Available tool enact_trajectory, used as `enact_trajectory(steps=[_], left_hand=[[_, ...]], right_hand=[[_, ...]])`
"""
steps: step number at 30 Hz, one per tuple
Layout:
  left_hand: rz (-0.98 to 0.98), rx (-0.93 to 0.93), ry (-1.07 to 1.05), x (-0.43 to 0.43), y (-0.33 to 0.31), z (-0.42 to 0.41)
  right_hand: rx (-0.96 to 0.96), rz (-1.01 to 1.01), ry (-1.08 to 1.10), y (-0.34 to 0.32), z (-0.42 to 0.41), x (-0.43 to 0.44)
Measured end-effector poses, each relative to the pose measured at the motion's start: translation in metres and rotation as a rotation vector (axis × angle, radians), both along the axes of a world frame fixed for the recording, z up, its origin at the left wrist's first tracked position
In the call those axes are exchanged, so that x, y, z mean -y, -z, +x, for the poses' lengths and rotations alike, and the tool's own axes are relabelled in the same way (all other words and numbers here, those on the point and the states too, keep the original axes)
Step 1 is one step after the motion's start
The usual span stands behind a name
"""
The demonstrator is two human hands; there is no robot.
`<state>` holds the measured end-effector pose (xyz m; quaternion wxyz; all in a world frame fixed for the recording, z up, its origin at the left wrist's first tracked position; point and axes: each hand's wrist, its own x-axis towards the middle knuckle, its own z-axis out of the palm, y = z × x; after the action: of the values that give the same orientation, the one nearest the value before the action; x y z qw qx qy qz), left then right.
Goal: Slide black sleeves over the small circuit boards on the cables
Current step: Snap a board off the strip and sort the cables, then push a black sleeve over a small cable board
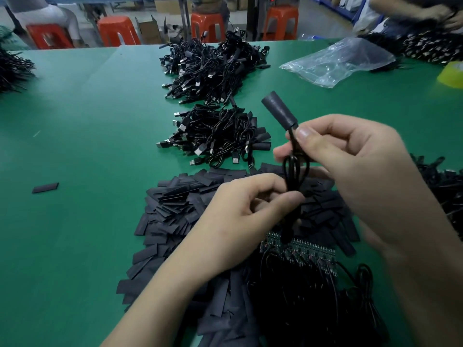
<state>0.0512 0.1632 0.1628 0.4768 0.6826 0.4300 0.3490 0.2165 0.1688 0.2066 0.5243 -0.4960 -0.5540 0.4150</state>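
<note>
Right hand (pixel 350 156) pinches the cable (pixel 295 169) just under the sleeve (pixel 278 110), which stands above both hands. Left hand (pixel 240 209) pinches the cable's loops lower down. Best to keep the cable taut between the pinches and seat the sleeve straight, fully home.

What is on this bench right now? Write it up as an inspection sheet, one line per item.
Surface: green table, parts heaped at centre.
Job's things: sleeve on the held cable end; pile of flat sleeves; circuit boards nearest the person.
Clutter: stray sleeve at left; plastic bag far right.
Hands: left hand and right hand both pinch the held cable.
Cables: near heap and far heap mid-table.
Surroundings: orange stools; another person's hand top right.
</note>
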Motion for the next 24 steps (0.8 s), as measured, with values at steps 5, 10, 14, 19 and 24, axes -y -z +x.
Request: enact_trajectory(steps=[5,10,14,19,24], left_hand=[[0.207,-0.265,-0.187,-0.02,0.007,-0.02],[0.334,-0.468,-0.434,-0.091,0.008,-0.034],[0.297,-0.685,-0.449,-0.139,-0.007,-0.029],[0.415,-0.684,-0.42,-0.112,-0.034,-0.029],[0.089,-0.946,0.131,-0.043,-0.026,-0.01]], right_hand=[[0.209,0.048,0.067,0.001,0.021,-0.01],[0.201,0.056,0.063,-0.004,0.033,-0.011],[0.203,0.072,0.044,-0.007,0.037,-0.01],[0.419,0.048,-0.083,-0.006,0.04,-0.008],[0.862,-0.118,-0.311,0.001,0.028,-0.006]])
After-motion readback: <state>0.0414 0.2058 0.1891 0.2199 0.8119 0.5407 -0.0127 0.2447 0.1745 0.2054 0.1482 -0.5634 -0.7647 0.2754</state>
